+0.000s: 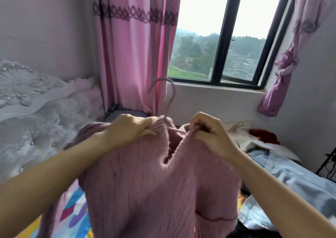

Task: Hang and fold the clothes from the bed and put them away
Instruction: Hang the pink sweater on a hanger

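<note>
Firmly, left hand (127, 128), right hand (207, 131) gripping pink sweater (154, 192) collar, hanger (170, 103) perhaps inside.

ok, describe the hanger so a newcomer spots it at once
Find the window; below its sill's left end, against the pink curtain, a thin hook rises. That is the hanger, its neck dropping into the collar of the sweater that the left hand and right hand hold. It is the only thin, stiff curve among soft cloth.
</note>
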